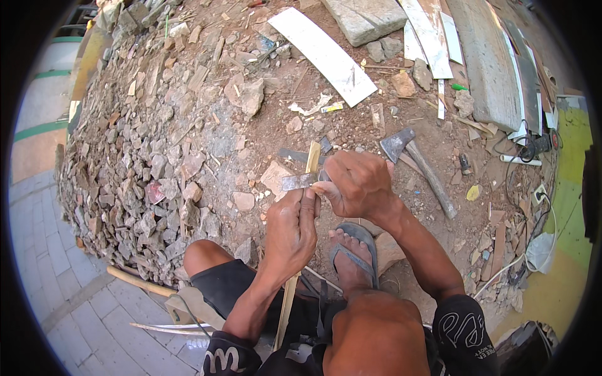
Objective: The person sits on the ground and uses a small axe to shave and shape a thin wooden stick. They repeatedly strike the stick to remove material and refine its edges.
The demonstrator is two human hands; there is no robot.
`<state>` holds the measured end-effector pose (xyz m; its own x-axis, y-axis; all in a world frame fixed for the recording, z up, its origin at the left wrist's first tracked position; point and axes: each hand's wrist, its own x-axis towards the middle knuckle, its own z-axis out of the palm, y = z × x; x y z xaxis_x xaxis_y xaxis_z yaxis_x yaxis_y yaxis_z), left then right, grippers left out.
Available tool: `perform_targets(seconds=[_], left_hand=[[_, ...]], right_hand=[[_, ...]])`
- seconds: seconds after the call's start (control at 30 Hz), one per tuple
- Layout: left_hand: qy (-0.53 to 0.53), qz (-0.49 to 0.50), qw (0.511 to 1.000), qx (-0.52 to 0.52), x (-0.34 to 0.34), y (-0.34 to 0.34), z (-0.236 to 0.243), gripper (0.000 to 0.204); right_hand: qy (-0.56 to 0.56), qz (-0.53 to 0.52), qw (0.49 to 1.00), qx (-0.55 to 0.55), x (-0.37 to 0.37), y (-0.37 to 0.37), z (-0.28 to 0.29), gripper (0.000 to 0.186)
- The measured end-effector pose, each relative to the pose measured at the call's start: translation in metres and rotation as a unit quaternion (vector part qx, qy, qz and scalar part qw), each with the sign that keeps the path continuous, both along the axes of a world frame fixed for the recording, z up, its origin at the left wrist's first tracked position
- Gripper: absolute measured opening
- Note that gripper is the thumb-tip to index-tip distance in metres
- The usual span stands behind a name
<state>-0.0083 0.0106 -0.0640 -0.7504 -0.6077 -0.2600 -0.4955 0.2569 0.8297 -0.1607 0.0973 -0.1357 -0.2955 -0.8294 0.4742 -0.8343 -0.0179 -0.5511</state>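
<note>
Left of the pale wooden strip (313,158), we see the left hand (290,230) pinching it under the thumb; the strip's long axis points away from the body, tilting slightly right. A metal blade (298,182) crosses it, held from the strip's right by the curled right hand (359,182), nearer its far end.

Left hand (290,232) hides part of the strip (286,310), right hand (360,185) part of the blade (298,182)
</note>
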Motion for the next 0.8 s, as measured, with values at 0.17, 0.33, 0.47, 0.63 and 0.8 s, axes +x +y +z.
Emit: perform_targets(seconds=[0.17, 0.33, 0.47, 0.63, 0.8], left_hand=[[0.011, 0.017, 1.000, -0.005, 0.000, 0.002, 0.000, 0.032], [0.013, 0.005, 0.997, 0.070, 0.006, 0.010, 0.022, 0.036], [0.016, 0.071, 0.972, 0.223, -0.004, -0.011, 0.009, 0.034], [-0.008, 0.054, 0.973, 0.224, 0.004, -0.008, 0.000, 0.036], [-0.016, 0.042, 0.992, 0.122, -0.002, -0.001, 0.004, 0.037]], right_hand=[[0.034, -0.073, 0.997, -0.003, -0.013, -0.005, -0.015, 0.040], [-0.038, -0.261, 0.956, 0.127, -0.090, 0.027, -0.047, 0.035], [-0.071, -0.083, 0.994, -0.008, -0.030, 0.011, 0.010, 0.034], [-0.051, -0.009, 0.998, 0.019, 0.000, 0.010, 0.008, 0.038], [-0.025, -0.016, 1.000, 0.000, -0.002, 0.006, 0.000, 0.039]])
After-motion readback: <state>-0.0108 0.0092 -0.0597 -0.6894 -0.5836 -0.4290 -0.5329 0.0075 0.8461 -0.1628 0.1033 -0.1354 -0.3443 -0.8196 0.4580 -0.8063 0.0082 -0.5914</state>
